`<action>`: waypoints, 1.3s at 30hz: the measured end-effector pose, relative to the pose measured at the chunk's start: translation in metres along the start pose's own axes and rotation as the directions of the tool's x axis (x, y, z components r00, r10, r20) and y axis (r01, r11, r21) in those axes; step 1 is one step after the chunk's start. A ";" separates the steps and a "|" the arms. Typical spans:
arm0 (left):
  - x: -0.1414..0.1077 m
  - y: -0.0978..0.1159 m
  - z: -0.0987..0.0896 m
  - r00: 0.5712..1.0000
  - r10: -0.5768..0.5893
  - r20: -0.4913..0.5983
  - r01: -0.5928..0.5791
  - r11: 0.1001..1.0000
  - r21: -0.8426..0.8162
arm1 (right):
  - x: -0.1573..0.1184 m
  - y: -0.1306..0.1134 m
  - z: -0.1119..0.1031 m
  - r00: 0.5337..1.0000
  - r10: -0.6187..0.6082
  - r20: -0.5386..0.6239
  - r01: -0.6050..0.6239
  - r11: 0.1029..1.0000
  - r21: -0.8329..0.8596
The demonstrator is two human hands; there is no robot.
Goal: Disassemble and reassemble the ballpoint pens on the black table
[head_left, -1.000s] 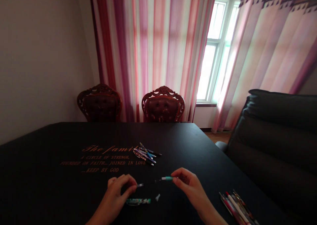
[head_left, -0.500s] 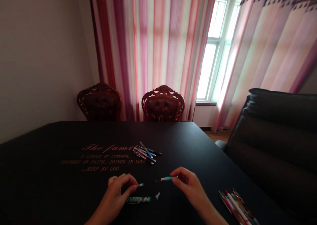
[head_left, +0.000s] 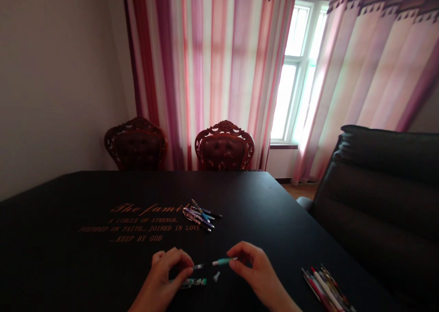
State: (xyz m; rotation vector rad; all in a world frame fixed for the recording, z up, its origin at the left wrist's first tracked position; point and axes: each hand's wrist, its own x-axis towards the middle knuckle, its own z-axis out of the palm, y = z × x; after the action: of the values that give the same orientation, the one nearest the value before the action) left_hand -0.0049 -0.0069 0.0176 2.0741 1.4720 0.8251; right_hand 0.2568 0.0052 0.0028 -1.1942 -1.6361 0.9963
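Blk table (head_left: 260, 202) w/ pen pile (head_left: 200, 217), pen bunch (head_left: 325, 288), pen barrel (head_left: 195, 282).

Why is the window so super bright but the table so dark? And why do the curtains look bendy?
In the head view, the window glares white against the light behind it, while the black table stays dim. The head view also bends the curtains near the picture's edge, and the pen between the left hand and right hand looks slightly soft.
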 end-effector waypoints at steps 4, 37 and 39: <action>-0.003 0.002 0.005 1.000 0.003 -0.006 -0.003 0.999 -0.035 | 0.001 0.005 0.006 1.000 0.008 0.021 -0.009 0.998 0.067; 0.002 -0.009 -0.008 0.999 -0.034 0.016 0.032 0.994 0.107 | 0.013 0.008 -0.014 0.988 0.129 -0.083 -0.079 0.895 0.438; 0.003 -0.007 -0.011 0.998 -0.059 0.002 0.059 0.994 0.088 | 0.012 0.004 -0.013 0.988 0.127 -0.086 -0.085 0.921 0.380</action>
State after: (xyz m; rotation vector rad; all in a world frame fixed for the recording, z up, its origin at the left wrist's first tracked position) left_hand -0.0161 -0.0019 0.0215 2.0836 1.5854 0.7447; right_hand 0.2682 0.0189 0.0050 -1.0612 -1.2341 1.2267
